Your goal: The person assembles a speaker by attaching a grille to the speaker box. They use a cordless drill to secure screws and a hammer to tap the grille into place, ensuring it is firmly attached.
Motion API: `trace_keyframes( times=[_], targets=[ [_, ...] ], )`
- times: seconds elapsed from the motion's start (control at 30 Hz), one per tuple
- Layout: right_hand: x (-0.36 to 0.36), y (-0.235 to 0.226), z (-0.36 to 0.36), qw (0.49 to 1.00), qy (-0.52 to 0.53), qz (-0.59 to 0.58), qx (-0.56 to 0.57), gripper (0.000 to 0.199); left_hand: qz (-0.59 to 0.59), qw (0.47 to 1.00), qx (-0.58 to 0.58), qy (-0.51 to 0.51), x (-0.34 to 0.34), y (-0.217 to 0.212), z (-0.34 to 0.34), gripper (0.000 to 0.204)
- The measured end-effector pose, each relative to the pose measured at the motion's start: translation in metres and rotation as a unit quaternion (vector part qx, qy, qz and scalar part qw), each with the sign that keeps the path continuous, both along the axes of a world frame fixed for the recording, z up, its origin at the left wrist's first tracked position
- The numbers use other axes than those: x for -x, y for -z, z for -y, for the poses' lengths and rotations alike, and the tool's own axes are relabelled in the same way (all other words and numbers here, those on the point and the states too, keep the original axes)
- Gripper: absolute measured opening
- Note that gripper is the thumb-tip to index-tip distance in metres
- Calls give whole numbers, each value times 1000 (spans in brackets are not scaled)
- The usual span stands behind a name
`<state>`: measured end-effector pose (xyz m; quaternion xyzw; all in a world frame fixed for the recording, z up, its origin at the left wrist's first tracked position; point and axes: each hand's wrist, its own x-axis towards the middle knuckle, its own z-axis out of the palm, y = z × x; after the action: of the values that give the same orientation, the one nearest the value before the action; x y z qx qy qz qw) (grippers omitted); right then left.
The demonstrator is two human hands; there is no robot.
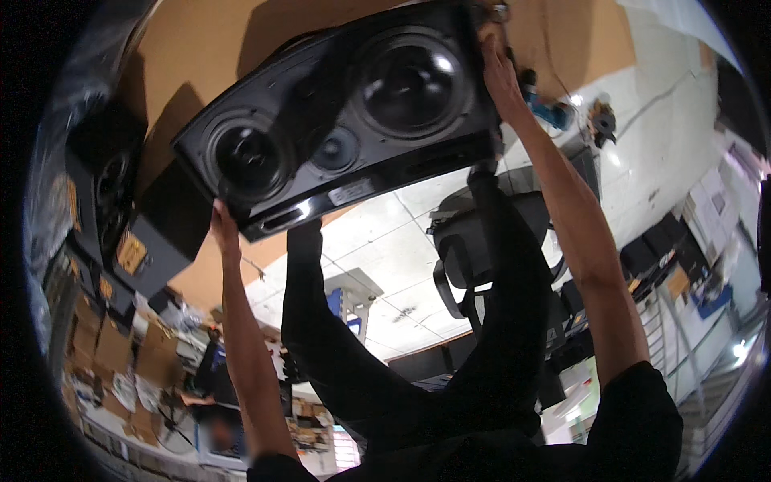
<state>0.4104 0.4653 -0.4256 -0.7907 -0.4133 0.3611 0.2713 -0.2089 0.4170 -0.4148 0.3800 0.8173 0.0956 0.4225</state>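
Observation:
A wide black speaker (pixel 337 112) with two large round cones and a smaller one between them spans the upper middle, tilted so that its right end is higher in the picture. My left hand (pixel 226 229) is closed at its lower left corner. At the right end, my right hand (pixel 499 80) grips the side, fingers bent over the edge and partly hidden. The speaker's face is toward me, and a glossy strip with a small pale label runs along its near edge. What lies behind it is hidden.
A brown board (pixel 578 40) lies beneath. More black speakers (pixel 104 177) stand at the left. Right of my right hand lie a teal power drill (pixel 554 112) and a dark roll (pixel 604 122). A black bag (pixel 458 241) sits near my legs. Another person works at the lower left among cardboard boxes (pixel 104 345).

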Motion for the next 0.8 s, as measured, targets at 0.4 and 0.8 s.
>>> trace_keyframes(
  times=[0.4,0.8],
  targets=[
    [-70,121,170,969,140,39,198,107,-263,898,235,264,-132,-156,140,61],
    [-61,154,180,959,71,-68,266,100,-305,890,197,275,-175,-171,170,35]
  ],
)
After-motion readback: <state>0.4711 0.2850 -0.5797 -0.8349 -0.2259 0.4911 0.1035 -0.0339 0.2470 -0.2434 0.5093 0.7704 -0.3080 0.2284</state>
